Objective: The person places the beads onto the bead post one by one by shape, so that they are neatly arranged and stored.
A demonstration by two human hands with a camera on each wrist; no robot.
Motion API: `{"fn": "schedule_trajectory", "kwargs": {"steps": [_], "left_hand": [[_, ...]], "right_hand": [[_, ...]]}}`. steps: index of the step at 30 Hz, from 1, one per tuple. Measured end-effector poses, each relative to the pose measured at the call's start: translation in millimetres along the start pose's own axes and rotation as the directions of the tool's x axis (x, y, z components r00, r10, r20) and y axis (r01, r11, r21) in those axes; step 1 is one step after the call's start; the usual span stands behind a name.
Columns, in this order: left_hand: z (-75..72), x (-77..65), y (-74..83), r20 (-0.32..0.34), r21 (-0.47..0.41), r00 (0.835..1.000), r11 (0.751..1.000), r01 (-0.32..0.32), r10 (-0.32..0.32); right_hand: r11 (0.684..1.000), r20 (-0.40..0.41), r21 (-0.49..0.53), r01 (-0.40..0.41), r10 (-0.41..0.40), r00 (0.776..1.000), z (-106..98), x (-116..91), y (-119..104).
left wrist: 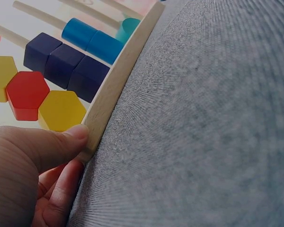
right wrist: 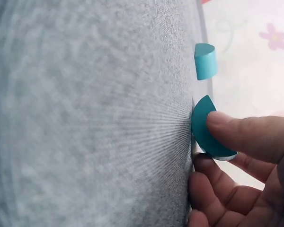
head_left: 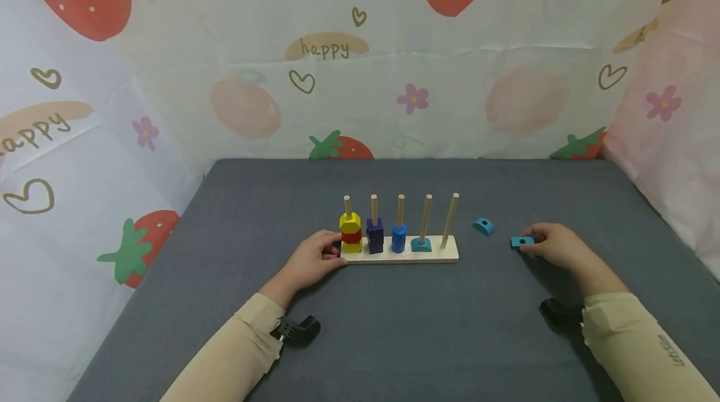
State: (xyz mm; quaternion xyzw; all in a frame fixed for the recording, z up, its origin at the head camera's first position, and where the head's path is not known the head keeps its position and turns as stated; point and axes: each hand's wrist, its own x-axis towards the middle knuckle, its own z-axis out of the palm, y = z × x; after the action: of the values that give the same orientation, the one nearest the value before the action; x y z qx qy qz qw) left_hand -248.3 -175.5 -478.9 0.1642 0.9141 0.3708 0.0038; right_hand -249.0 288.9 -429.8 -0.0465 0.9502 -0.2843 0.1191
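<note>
My left hand (head_left: 311, 257) grips the left end of a wooden peg board (head_left: 410, 258), the thumb on its front edge in the left wrist view. Five upright pegs stand on the board. From the left they carry yellow and red hexagonal blocks (head_left: 351, 233), dark purple blocks (head_left: 375, 236), blue cylinders (head_left: 399, 239) and one teal half-round block (head_left: 420, 244); the rightmost peg (head_left: 450, 221) is bare. Off to the right, my right hand (head_left: 557, 247) pinches another teal half-round block (right wrist: 203, 124) between thumb and fingers, low at the table surface.
A loose teal half-round block (head_left: 483, 226) lies on the grey tabletop (head_left: 427, 327) between the board and my right hand. Printed cloth (head_left: 382, 108) hangs behind the table and along both sides. A black wrist device (head_left: 300, 329) sits at each sleeve cuff.
</note>
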Motion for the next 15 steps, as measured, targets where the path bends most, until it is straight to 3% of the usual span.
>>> {"fn": "schedule_trajectory", "kwargs": {"steps": [10,15], "left_hand": [[-0.3,-0.2,0.1,-0.002,-0.005,1.000,1.000,0.000,0.000],[-0.1,-0.7,0.4,-0.007,0.000,1.000,1.000,-0.007,0.007]], "right_hand": [[1.000,0.001,0.031,0.000,0.000,1.000,3,-5,-4],[0.995,-0.003,0.095,-0.021,0.021,1.000,2,-10,-6]]}}
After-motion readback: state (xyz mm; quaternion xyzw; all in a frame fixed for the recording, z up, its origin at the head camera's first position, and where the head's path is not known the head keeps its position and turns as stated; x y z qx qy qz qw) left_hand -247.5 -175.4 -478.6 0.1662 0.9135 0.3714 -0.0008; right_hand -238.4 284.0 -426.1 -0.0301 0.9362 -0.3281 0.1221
